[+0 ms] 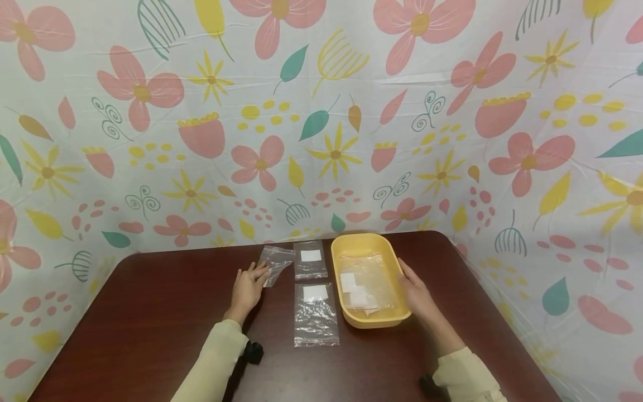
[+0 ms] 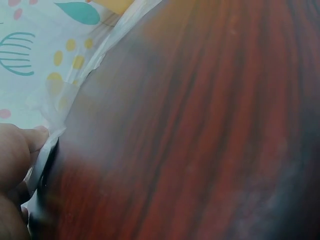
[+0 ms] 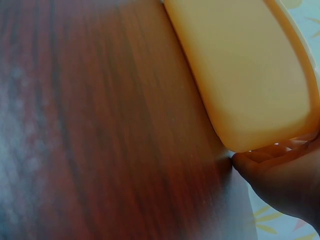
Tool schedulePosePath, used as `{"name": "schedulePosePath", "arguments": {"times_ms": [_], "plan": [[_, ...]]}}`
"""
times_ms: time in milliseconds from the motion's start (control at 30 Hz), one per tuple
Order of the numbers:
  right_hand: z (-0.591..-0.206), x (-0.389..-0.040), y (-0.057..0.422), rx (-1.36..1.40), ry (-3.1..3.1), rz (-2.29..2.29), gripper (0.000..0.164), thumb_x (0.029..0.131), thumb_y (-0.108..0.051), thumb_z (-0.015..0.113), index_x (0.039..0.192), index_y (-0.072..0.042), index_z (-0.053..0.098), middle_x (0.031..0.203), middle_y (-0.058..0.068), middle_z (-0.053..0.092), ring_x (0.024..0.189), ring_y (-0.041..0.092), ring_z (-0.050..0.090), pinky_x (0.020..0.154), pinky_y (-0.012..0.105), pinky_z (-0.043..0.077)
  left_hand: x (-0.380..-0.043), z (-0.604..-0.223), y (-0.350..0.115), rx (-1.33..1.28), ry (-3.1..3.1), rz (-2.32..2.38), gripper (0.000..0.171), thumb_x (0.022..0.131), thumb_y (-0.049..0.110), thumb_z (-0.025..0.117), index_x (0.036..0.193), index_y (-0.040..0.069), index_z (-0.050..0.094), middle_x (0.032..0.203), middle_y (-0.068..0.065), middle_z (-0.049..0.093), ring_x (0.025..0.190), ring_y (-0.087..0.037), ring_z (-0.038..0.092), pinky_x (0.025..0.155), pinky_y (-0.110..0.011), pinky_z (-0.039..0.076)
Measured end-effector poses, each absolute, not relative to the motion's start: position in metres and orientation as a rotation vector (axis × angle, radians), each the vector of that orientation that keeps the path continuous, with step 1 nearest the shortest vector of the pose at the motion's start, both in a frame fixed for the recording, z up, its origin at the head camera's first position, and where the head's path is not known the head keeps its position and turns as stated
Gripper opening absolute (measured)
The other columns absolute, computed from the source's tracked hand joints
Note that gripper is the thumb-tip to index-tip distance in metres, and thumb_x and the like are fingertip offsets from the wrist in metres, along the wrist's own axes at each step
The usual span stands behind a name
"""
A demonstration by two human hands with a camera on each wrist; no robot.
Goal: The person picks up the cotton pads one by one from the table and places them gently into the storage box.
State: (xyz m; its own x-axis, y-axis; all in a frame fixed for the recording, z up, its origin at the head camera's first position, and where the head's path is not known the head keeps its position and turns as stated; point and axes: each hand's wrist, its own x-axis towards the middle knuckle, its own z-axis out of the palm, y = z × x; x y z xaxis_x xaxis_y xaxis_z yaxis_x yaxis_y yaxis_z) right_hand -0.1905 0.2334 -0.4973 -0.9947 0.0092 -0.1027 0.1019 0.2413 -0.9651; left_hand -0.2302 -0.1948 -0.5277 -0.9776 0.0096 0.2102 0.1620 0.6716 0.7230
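Observation:
In the head view my left hand [image 1: 247, 290] is at a clear zip bag [image 1: 278, 261] near the table's back edge. The left wrist view shows the thumb and a finger pinching the edge of that bag [image 2: 60, 105]. My right hand [image 1: 419, 293] holds the right side of a yellow plastic basin [image 1: 389, 316]. In the right wrist view the basin's outer wall [image 3: 245, 70] hides part of the fingers. Several clear bags with white labels [image 1: 359, 296] lie inside the basin.
Between the left hand and the basin, two flat clear bags with white labels lie in a column: a smaller bag [image 1: 303, 271] behind and a larger bag [image 1: 316, 324] in front. The dark wood table [image 1: 150, 324] meets a flower-print cloth [image 1: 261, 212] at the back and sides.

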Motion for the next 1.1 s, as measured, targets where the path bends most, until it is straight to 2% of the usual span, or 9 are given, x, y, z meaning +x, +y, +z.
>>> {"name": "schedulePosePath", "arguments": {"times_ms": [167, 367, 500, 767, 1100], "plan": [[-0.496, -0.190, 0.233, 0.112, 2.421, -1.880, 0.053, 0.111, -0.032, 0.035, 0.162, -0.023, 0.023, 0.160, 0.016, 0.032, 0.125, 0.032, 0.051, 0.094, 0.032, 0.051, -0.231, -0.527, -0.194, -0.128, -2.667, -1.208, 0.032, 0.101, 0.019, 0.062, 0.129, 0.005, 0.069, 0.143, -0.010, 0.056, 0.143, -0.034, 0.039, 0.123, -0.055, 0.007], [-0.496, -0.190, 0.234, 0.108, 2.428, -1.854, 0.054, 0.111, -0.033, 0.034, 0.162, -0.024, 0.021, 0.163, 0.012, 0.026, 0.133, 0.031, 0.045, 0.103, 0.038, 0.045, -0.231, -0.522, -0.193, -0.123, -2.613, -1.195, 0.030, 0.101, 0.018, 0.063, 0.127, 0.004, 0.070, 0.141, -0.010, 0.058, 0.140, -0.036, 0.042, 0.122, -0.056, 0.011], [-0.496, -0.190, 0.234, 0.113, 2.426, -1.848, 0.054, 0.111, -0.033, 0.034, 0.162, -0.024, 0.021, 0.164, 0.012, 0.025, 0.134, 0.031, 0.044, 0.105, 0.040, 0.044, -0.229, -0.514, -0.195, -0.137, -2.569, -1.200, 0.030, 0.100, 0.017, 0.064, 0.126, 0.004, 0.070, 0.140, -0.010, 0.059, 0.139, -0.036, 0.043, 0.122, -0.058, 0.011], [-0.497, -0.190, 0.234, 0.119, 2.431, -1.839, 0.054, 0.111, -0.034, 0.034, 0.162, -0.025, 0.021, 0.163, 0.013, 0.027, 0.130, 0.032, 0.047, 0.099, 0.035, 0.048, -0.226, -0.492, -0.205, -0.154, -2.505, -1.190, 0.032, 0.100, 0.017, 0.064, 0.130, 0.006, 0.068, 0.141, -0.011, 0.057, 0.140, -0.033, 0.043, 0.124, -0.053, 0.008], [-0.498, -0.189, 0.233, 0.099, 2.415, -1.872, 0.054, 0.111, -0.031, 0.034, 0.163, -0.022, 0.020, 0.162, 0.015, 0.028, 0.130, 0.032, 0.047, 0.094, 0.028, 0.049, -0.224, -0.473, -0.211, -0.157, -2.411, -1.165, 0.029, 0.099, 0.018, 0.067, 0.125, 0.007, 0.071, 0.136, -0.011, 0.061, 0.138, -0.032, 0.046, 0.123, -0.053, 0.011]]}}
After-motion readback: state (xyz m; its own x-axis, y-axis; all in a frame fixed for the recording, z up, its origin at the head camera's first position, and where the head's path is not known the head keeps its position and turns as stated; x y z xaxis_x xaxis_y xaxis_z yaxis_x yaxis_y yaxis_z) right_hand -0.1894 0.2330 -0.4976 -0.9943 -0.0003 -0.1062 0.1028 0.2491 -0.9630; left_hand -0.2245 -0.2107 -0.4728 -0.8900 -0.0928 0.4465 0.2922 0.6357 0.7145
